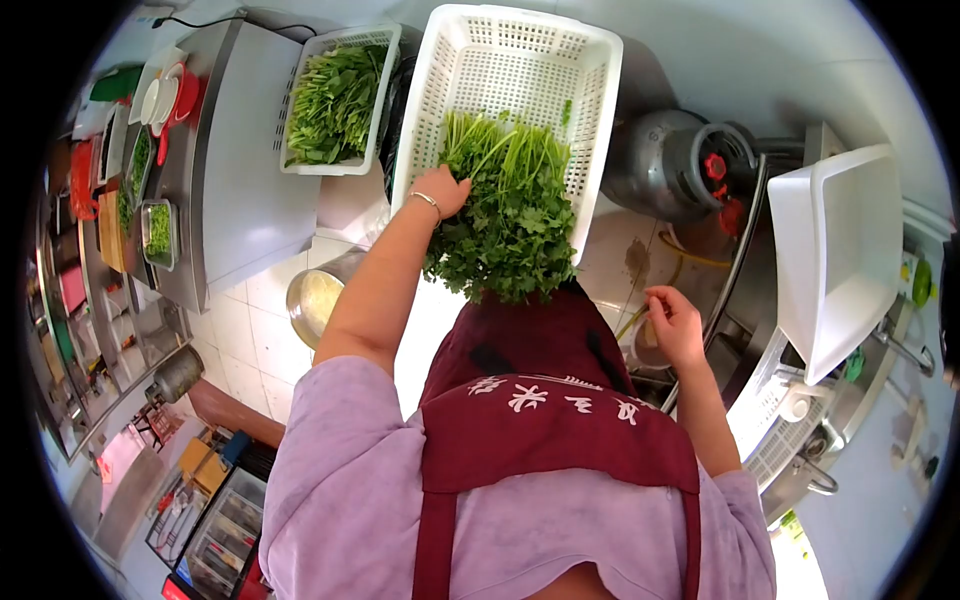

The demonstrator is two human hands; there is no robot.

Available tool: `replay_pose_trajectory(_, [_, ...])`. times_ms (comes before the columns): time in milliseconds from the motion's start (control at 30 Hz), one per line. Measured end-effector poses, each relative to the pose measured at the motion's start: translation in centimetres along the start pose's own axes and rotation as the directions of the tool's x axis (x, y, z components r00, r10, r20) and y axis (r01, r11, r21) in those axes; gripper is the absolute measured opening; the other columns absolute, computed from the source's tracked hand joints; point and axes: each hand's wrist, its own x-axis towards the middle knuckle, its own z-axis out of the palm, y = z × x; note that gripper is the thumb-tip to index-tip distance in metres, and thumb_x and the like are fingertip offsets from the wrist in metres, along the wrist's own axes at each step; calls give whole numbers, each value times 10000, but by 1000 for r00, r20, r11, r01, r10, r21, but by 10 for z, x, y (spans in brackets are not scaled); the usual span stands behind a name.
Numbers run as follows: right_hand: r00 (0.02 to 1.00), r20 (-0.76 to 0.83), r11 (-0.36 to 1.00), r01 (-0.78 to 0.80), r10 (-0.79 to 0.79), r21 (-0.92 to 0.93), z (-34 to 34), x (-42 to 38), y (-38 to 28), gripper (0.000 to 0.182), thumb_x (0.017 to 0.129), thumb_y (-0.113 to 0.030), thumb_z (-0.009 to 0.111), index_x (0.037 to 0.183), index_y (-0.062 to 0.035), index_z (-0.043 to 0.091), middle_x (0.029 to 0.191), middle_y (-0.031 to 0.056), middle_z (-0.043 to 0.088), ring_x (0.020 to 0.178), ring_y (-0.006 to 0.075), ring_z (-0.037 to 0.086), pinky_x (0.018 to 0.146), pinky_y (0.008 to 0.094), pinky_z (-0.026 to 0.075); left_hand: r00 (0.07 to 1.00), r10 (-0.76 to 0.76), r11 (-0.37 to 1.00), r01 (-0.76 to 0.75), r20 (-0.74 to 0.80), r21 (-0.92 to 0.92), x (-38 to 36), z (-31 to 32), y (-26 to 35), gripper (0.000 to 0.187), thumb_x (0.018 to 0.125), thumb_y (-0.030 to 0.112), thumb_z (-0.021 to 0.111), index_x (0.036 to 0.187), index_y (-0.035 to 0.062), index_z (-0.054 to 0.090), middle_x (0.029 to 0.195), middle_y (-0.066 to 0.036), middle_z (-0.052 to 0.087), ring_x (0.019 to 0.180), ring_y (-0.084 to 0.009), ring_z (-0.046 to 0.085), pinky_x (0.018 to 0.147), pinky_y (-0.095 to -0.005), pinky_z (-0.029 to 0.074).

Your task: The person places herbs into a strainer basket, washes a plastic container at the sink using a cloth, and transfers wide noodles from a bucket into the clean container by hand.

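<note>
Leafy greens (510, 215) heaped in the near half of a white perforated basket (510, 75), stems toward the far end, leaves spilling over the near edge toward the maroon apron (560, 435). Left hand (442, 190) at the left side of the heap, fingers curled in against the greens; impossible to tell whether gripping some or merely touching. Right hand (675, 325) in the air to the right of the apron, well apart from the heap, fingers loosely bent, thumb and forefinger close together; anything pinched between them too small to make out. Likeliest trouble, as a judgement: loose sprigs dropping to the tiled floor (270, 345), because of the overhang and only one hand near; possibly also tangled stems dragging neighbours along if tugged from mid-heap, or leaves catching on the apron. Hidden: left fingertips, among the foliage; much of the basket's near edge, under leaves; the basket's support. Hard to identify: pale contents (320, 298) of the metal pot (345, 266), partly behind the left forearm.
</note>
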Motion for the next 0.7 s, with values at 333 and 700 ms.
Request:
replay_pose_trajectory(333, [1000, -23, 999, 17, -18, -32, -3, -8, -1, 180, 847, -125, 563, 990, -24, 601, 823, 124, 625, 698, 196, 599, 662, 288, 474, 853, 285, 938, -342, -437, -55, -25, -24, -18, 297, 861, 166, 452, 1080, 12, 580, 1068, -169, 599, 1014, -341, 537, 886, -409, 432])
replay_pose_trajectory(700, [1000, -1, 998, 16, -16, -60, 10, -27, 0, 189, 847, -132, 564, 999, -29, 610, 870, 121, 636, 724, 197, 606, 681, 289, 481, 992, 122, 907, -127, 40, 400, -32, -18, -2, 272, 847, 144, 454, 1074, 92, 594, 1132, -98, 584, 1118, -270, 477, 937, -376, 374])
